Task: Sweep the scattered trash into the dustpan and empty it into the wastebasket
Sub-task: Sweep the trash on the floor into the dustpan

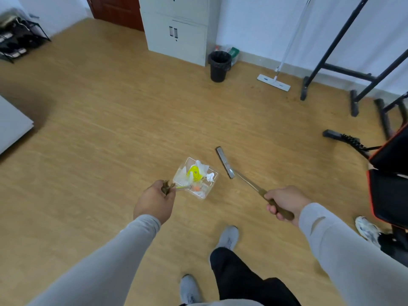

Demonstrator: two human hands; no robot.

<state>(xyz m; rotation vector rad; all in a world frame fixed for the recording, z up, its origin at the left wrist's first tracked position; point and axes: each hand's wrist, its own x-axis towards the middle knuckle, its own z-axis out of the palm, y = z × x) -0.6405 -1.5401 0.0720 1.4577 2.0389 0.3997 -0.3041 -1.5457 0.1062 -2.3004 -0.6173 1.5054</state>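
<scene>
From the head camera, your left hand is curled round the handle of the clear dustpan, which sits just ahead of that hand and already carries the trash: white tissue, a yellow piece and a small orange bit. Your right hand grips the brown handle of the brush, whose long head lies angled just right of the pan and apart from it; whether it touches the floor is not clear. No loose scraps show on the boards nearby, so sweeping looks finished and emptying remains. The black wastebasket stands well ahead and slightly right of the pan, hard beside the grey cabinet, so your left hand is the one to carry. The path between is bare floor. Keep the pan level, since its open lip faces away from you. The flat mop and the black rack lie right of the bin, so approach from the left-centre.
</scene>
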